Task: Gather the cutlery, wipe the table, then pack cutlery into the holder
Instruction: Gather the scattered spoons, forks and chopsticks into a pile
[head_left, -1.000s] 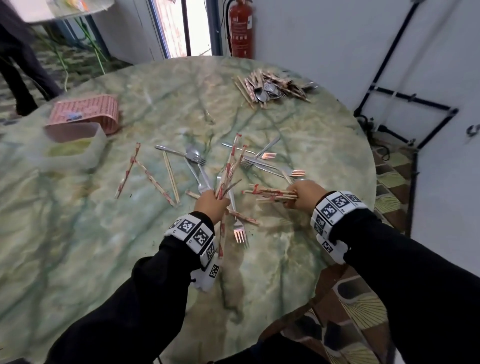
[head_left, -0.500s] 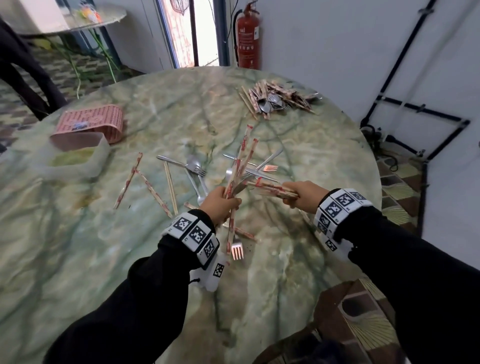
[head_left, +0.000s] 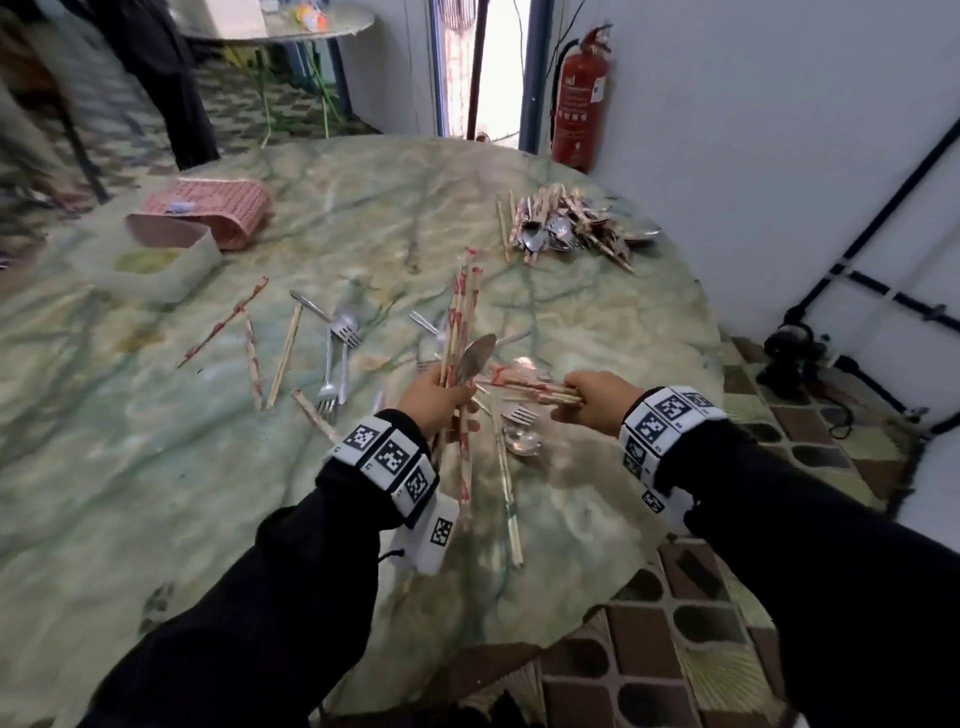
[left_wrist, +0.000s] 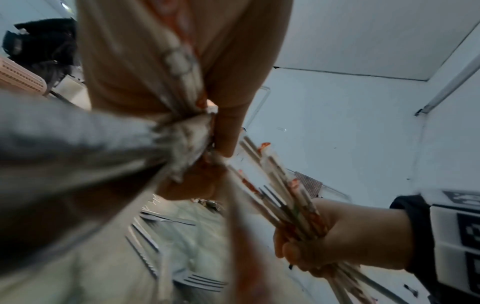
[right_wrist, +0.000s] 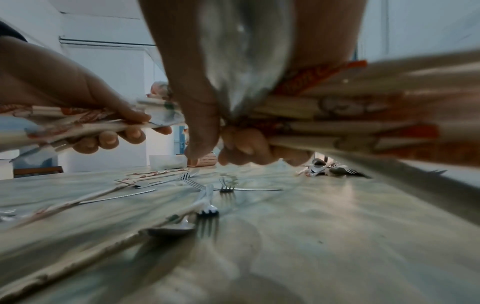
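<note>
My left hand (head_left: 439, 397) grips an upright bundle of wrapped chopsticks (head_left: 462, 306) and a spoon (head_left: 475, 358) above the green marble table (head_left: 156, 493). My right hand (head_left: 597, 397) grips a second bundle of chopsticks (head_left: 524, 384) lying sideways, its tips close to the left hand. In the left wrist view the right hand (left_wrist: 337, 236) holds its bundle (left_wrist: 283, 197). Loose forks (head_left: 337, 358), chopsticks (head_left: 249, 343) and a spoon (head_left: 522, 441) lie on the table under and left of my hands. A gathered cutlery pile (head_left: 566, 226) sits at the far right.
A pink perforated holder (head_left: 208, 210) lies on its side at the far left, with a pale tub (head_left: 156, 262) in front of it. The table's edge runs close on the right, with patterned floor below. A red fire extinguisher (head_left: 579, 104) hangs on the wall.
Both hands have lifted their bundles off the table. The left bundle has swung upright and a spoon has joined it. The right bundle has moved towards the left hand.
</note>
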